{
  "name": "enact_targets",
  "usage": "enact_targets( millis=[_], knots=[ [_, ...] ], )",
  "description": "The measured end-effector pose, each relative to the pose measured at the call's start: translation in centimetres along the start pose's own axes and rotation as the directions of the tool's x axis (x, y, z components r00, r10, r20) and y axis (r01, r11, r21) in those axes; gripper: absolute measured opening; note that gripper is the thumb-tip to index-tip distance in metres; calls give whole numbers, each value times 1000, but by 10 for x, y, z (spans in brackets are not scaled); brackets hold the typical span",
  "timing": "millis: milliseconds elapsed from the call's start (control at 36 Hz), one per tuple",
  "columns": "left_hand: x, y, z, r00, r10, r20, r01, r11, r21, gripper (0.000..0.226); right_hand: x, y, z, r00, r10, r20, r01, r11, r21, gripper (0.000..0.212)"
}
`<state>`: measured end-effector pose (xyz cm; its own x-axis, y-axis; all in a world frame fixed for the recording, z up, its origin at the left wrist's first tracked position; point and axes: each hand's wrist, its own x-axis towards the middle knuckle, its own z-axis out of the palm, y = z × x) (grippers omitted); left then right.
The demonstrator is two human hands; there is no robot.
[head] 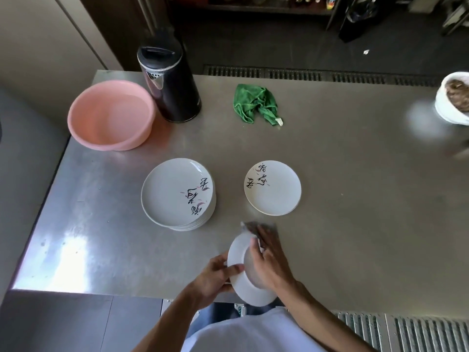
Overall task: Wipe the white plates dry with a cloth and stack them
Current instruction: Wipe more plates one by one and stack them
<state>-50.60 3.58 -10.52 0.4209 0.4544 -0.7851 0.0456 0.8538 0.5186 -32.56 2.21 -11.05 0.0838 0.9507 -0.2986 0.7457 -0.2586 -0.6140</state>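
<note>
step: drying one plate; stacking it is not yet done
held plate (250, 293): nearer the person than the tall stack (177, 193) and a little to its right, tilted on edge over the near rim of the bench (355, 199)
left grip (215, 278): fingers and thumb curled round the plate's rim, steadying it
right grip (269, 262): holds the wiping cloth (251, 226) against the plate's far face; fingers blurred, exact hold unclear
how to do it well: keep the left grip on the rim only, turn the plate in stages and run the cloth over the whole face, the rim and then the back. Judgement: the tilted plate could slip if the wipe pushes harder than the rim hold resists.
next call: probably the low pile (272, 188), right of the tall stack and apart from it; which pile is the dry one I cannot tell
plates: 1 in hand, 2 piles; tall stack has many, low pile a few, edges too fine to count
cloths: 2, one in hand and one green cloth (255, 104) beyond the tall stack to the right
other: 1 pink basin (111, 115), 1 black flask (170, 85), both beyond the tall stack; 1 white bowl (454, 100) far right of it
</note>
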Motion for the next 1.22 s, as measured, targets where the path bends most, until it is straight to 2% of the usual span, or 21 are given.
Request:
enact_targets(
  millis=[28, 111, 139, 167, 222, 278, 306, 389, 472, 556, 639, 694, 778, 833, 889, 944, 1000, 1056, 1111, 1167, 1222],
  knots=[
    [0, 1, 1, 1000, 7, 8, -7, 1000, -1, 38, -2, 0, -1, 999, -23, 36, 23, 1000, -3, 50],
    [1, -3, -1, 999, 30, -32, -32, 999, -42, 26, -16, 4, -1, 900, -395, 185, 409, 912, -44, 50],
    [2, -6, -2, 997, 34, -67, -39, 996, -76, 22, -17, 4, -2, 892, -414, 180, 427, 903, -37, 49],
    [3, -8, -2, 995, 34, -99, -46, 992, -120, 21, -15, 6, -1, 924, -360, 126, 365, 931, -19, 49],
    [5, -9, 2, 988, 27, -150, -60, 974, -219, 28, -10, 8, -1, 999, -39, -26, 42, 994, 105, 51],
    [6, -7, 3, 986, 30, -163, -71, 965, -251, 30, -9, 5, -2, 969, 247, -5, -236, 932, 277, 55],
    [6, -5, 3, 987, 36, -157, -75, 966, -247, 28, -11, 4, -1, 956, 290, 34, -285, 903, 321, 56],
    [6, 0, 0, 985, 50, -163, -89, 966, -243, 28, -19, -2, 0, 980, 193, 46, -197, 932, 303, 50],
    [5, 1, -2, 986, 76, -148, -110, 965, -237, 34, -22, -10, 7, 997, -52, 50, 45, 989, 144, 56],
    [1, -2, 0, 992, 105, -72, -116, 978, -174, 44, -21, -23, 12, 937, -315, 148, 308, 949, 71, 60],
    [-2, -7, 2, 995, 100, -20, -101, 993, -60, 36, -15, -23, 12, 865, -455, 212, 463, 886, 12, 55],
    [-1, -9, 1, 998, 59, -35, -60, 998, -16, 35, -2, -17, 9, 926, -349, 141, 364, 927, -94, 50],
    [-3, -8, 3, 999, 29, -24, -29, 1000, 5, 53, 15, -7, 2, 999, -30, 21, 31, 997, -76, 45],
    [-5, -7, 3, 999, 31, -28, -31, 999, 13, 54, 9, -8, 4, 989, -138, 52, 142, 985, -93, 50],
    [-5, -8, 1, 999, 40, -31, -39, 999, 36, 52, -7, -8, 7, 911, -374, 173, 385, 923, -33, 51],
    [-5, -8, 1, 999, 47, -15, -46, 998, 53, 52, -11, -8, 6, 862, -455, 222, 475, 879, -44, 47],
    [-6, -6, 3, 999, 28, -18, -28, 999, 30, 55, -4, -8, 4, 960, -276, 54, 279, 957, -74, 44],
    [-6, -7, 5, 1000, 15, -17, -15, 1000, 22, 57, 0, -8, 2, 997, -70, -32, 67, 995, -75, 45],
    [-6, -6, 7, 1000, 22, -18, -22, 999, 25, 47, -5, -10, 4, 967, -233, 101, 241, 967, -79, 49],
    [-7, -12, 6, 1000, 25, -16, -25, 999, 21, 38, -12, -6, 9, 881, -415, 227, 437, 898, -54, 49],
    [-7, -15, 7, 999, 15, -41, -16, 1000, -19, 49, -6, -2, 8, 936, -321, 145, 334, 939, -83, 46]
  ],
)
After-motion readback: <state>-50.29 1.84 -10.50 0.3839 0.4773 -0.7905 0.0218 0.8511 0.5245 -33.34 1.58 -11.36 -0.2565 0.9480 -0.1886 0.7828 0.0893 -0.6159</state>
